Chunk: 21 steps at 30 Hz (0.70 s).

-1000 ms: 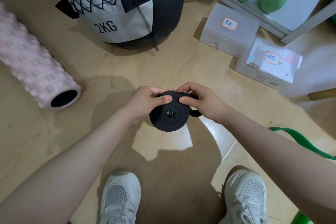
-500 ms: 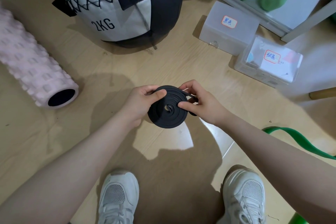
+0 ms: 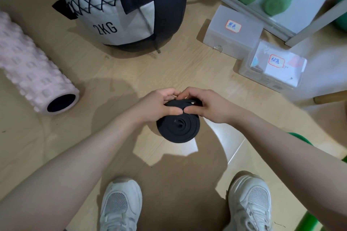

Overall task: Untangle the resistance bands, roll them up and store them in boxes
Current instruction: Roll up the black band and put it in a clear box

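Both hands meet over the wooden floor (image 3: 116, 73), holding a black resistance band (image 3: 178, 127) wound into a tight flat coil in the air above the person's shoes. The left hand (image 3: 159, 105) has its fingers curled over the coil's top edge, thumb pressed on the near face; the right hand (image 3: 208, 107) mirrors it, thumb tip touching the left thumb, fingers wrapped over the outer turns. So each grip is closed on the band, neither slack. The rolling step looks nearly done: the spiral is complete on the face that shows, and whether a loose tail remains behind the fingers cannot be told. Near the shelf at the far right of the floor stand two translucent boxes, side by side: the frosted box (image 3: 232, 32) and the clear box (image 3: 272, 67), each with a handwritten label, lids apparently on. The next move probably calls for keeping the coil pinched in one hand so it does not spring open while the other opens a box. A green band (image 3: 300, 139) lies on the floor by the right forearm, not yet rolled.
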### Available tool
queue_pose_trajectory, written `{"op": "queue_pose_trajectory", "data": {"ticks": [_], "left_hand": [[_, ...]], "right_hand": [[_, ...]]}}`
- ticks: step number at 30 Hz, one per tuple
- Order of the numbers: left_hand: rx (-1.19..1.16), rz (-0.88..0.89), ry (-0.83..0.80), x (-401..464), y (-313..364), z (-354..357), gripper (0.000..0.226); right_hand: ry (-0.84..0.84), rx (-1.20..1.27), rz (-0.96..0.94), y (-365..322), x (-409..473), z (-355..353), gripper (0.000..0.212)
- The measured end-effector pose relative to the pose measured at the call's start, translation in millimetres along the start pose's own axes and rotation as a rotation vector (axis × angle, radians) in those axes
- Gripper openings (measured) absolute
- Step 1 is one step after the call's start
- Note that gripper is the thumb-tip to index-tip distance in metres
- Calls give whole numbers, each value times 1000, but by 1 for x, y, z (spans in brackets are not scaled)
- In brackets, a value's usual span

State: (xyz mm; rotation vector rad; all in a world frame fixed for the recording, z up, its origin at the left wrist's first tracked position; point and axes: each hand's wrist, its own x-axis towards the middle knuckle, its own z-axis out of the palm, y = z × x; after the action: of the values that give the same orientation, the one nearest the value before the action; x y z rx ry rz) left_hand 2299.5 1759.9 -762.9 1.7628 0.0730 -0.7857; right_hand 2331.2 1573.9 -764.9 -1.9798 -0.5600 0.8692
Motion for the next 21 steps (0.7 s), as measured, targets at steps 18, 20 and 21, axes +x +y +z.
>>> {"op": "queue_pose_trajectory", "data": {"ticks": [18,20,21], "left_hand": [[-334,61,364,-17,-9,-25,23],[-388,70,397,-19,-8,-29,18],[-408,77,399,-20,-9,-32,16]], "right_hand": [[299,372,53,-29,22,9,13],[423,414,35,-34,24,20,10],[458,413,30,-37,26,25,11]]}}
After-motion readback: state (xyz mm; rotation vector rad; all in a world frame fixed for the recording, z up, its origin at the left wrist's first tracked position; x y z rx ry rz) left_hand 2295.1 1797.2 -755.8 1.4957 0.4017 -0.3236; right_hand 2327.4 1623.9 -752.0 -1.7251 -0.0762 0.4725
